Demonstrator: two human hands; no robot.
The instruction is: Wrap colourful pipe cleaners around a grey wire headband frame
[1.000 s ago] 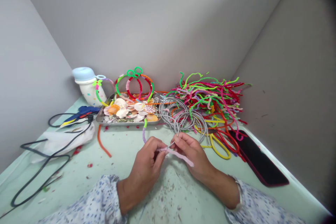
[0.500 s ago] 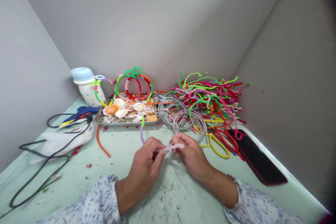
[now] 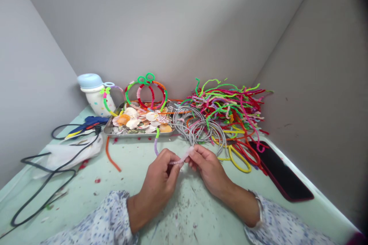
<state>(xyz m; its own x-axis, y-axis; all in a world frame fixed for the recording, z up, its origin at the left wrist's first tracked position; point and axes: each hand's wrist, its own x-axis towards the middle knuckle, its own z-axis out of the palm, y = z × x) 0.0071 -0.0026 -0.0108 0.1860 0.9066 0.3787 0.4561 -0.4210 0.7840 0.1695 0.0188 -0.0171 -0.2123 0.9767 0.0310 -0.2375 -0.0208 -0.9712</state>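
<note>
My left hand [image 3: 161,178] pinches a pale pink fuzzy pipe cleaner [image 3: 184,157] between thumb and fingers, low over the table. Its other end is pinched by my right hand [image 3: 207,168], whose thumb lies against it. A purple and green fuzzy strip [image 3: 156,143] rises behind my left fingers; whether it joins the pale piece is hidden by that hand. Beyond the right fingers lie loose coils of grey wire [image 3: 198,130].
At the back, a metal tray [image 3: 140,135] holds shells, with coloured fuzzy rings [image 3: 166,95] on it. Right of it are a pipe cleaner heap [image 3: 230,103] and a phone [image 3: 283,174]. Left are a white bottle [image 3: 99,101], a blue tool [image 3: 89,123] and a black cable [image 3: 57,171].
The free end of the pale pipe cleaner, which pointed right across my right fingers, now slants up with the right fingertips on it. My left hand has barely moved.
</note>
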